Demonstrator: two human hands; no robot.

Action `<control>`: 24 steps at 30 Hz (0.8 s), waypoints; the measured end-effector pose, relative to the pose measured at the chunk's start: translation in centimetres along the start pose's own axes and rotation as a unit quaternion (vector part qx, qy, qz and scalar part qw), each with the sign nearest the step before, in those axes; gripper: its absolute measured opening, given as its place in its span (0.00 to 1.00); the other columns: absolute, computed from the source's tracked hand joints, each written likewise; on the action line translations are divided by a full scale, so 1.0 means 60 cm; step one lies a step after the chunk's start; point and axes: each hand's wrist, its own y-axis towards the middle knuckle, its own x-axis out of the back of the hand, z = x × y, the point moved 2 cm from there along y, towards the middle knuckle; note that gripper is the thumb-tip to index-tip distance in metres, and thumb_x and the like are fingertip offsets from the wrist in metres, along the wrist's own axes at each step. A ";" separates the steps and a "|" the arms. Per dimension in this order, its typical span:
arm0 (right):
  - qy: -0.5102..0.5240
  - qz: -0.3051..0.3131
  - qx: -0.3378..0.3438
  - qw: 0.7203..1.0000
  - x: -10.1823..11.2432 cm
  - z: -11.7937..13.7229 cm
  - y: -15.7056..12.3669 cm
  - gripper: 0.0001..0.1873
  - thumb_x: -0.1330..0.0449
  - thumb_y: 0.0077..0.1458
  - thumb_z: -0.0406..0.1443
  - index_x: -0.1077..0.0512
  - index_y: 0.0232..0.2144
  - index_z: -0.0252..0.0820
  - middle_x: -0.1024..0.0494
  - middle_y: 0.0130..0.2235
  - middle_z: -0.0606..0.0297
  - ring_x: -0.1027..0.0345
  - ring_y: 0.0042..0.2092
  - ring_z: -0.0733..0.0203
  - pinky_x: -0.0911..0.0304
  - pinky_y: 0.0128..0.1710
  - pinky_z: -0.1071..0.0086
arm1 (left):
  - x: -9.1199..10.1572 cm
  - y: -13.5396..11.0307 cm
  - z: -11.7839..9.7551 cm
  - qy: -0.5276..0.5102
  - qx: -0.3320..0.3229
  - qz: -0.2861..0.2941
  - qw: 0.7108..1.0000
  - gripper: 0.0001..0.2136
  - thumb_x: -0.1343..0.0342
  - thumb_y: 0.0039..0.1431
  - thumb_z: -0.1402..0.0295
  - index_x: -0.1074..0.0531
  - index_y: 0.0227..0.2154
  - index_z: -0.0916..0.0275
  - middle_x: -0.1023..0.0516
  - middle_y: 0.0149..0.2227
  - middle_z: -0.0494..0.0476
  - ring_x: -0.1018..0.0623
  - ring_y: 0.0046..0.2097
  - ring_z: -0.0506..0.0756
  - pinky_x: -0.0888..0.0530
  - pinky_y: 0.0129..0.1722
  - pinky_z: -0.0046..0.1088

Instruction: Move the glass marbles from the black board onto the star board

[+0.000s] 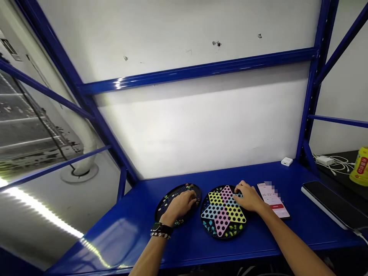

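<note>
A round black Chinese checkers board (222, 211) with a yellow, pink and blue star lies on the blue shelf (138, 226). To its left is a round black tray (169, 199) holding several coloured marbles. My left hand (181, 205) rests palm down in that tray, fingers curled over the marbles; what they hold is hidden. It wears a watch and a bead bracelet on the wrist. My right hand (248, 196) sits on the board's upper right edge, fingers bent down onto the holes.
A phone (274, 201) with a lit screen lies right of the board. A small white box (286, 161) sits at the back. Further right are a dark tablet (330, 203), white cables (333, 163) and a yellow bottle (360, 166). Blue rack posts frame the shelf.
</note>
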 end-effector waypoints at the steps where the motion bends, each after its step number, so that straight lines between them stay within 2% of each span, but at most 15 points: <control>1: 0.000 0.000 0.000 1.000 0.000 0.001 -0.001 0.09 0.45 0.58 0.41 0.29 0.35 0.44 0.29 0.44 0.62 0.33 0.46 0.54 0.45 0.46 0.60 | 0.003 0.002 -0.007 -0.007 0.001 -0.016 1.000 0.10 0.51 0.62 0.63 0.26 0.39 0.57 0.20 0.41 0.56 0.22 0.43 0.58 0.30 0.41 0.31; 6: -0.003 0.001 0.000 1.000 0.002 0.003 -0.003 0.09 0.45 0.58 0.41 0.29 0.36 0.44 0.30 0.44 0.61 0.33 0.45 0.54 0.45 0.46 0.59 | 0.008 0.027 -0.075 -0.052 -0.031 -0.108 0.992 0.12 0.53 0.66 0.61 0.27 0.43 0.57 0.20 0.41 0.55 0.22 0.42 0.55 0.30 0.41 0.28; 9: -0.005 -0.001 -0.001 1.000 0.002 0.003 -0.003 0.09 0.46 0.58 0.41 0.29 0.36 0.44 0.29 0.44 0.61 0.33 0.46 0.54 0.45 0.46 0.60 | -0.010 0.055 -0.129 -0.030 -0.050 -0.097 0.994 0.12 0.51 0.65 0.62 0.26 0.44 0.57 0.21 0.43 0.56 0.22 0.43 0.55 0.29 0.40 0.27; 12: -0.005 -0.003 -0.001 1.000 0.002 0.003 -0.001 0.09 0.45 0.58 0.41 0.28 0.37 0.44 0.29 0.45 0.61 0.34 0.46 0.54 0.45 0.46 0.60 | -0.033 0.076 -0.164 -0.001 -0.045 -0.075 0.996 0.12 0.51 0.65 0.64 0.24 0.43 0.57 0.22 0.45 0.57 0.22 0.44 0.56 0.28 0.39 0.27; 15: -0.007 -0.001 0.001 1.000 0.002 0.004 -0.001 0.09 0.45 0.58 0.41 0.28 0.37 0.44 0.29 0.45 0.61 0.34 0.46 0.54 0.45 0.46 0.61 | -0.043 0.077 -0.167 -0.020 -0.046 -0.078 0.996 0.13 0.51 0.65 0.65 0.24 0.46 0.56 0.22 0.47 0.56 0.22 0.47 0.56 0.28 0.43 0.28; 18: -0.011 -0.001 0.004 1.000 0.003 0.004 -0.001 0.09 0.45 0.58 0.41 0.29 0.36 0.44 0.29 0.45 0.61 0.33 0.46 0.55 0.45 0.46 0.61 | -0.039 0.064 -0.147 -0.055 -0.051 -0.069 0.995 0.14 0.50 0.64 0.64 0.25 0.48 0.55 0.21 0.50 0.54 0.24 0.52 0.57 0.28 0.49 0.30; 21: -0.010 -0.002 0.005 1.000 0.002 0.005 -0.002 0.09 0.45 0.58 0.41 0.29 0.36 0.45 0.29 0.45 0.61 0.33 0.46 0.54 0.45 0.45 0.61 | -0.033 0.047 -0.132 -0.057 -0.067 -0.091 0.992 0.15 0.52 0.65 0.63 0.25 0.51 0.56 0.22 0.52 0.56 0.26 0.54 0.59 0.30 0.54 0.35; 24: -0.012 -0.003 0.006 1.000 0.000 0.005 -0.002 0.08 0.45 0.58 0.41 0.29 0.36 0.45 0.29 0.44 0.61 0.33 0.46 0.54 0.45 0.45 0.61 | -0.041 0.034 -0.140 -0.031 -0.091 -0.096 0.991 0.18 0.56 0.67 0.63 0.25 0.52 0.56 0.24 0.54 0.59 0.27 0.53 0.61 0.31 0.54 0.42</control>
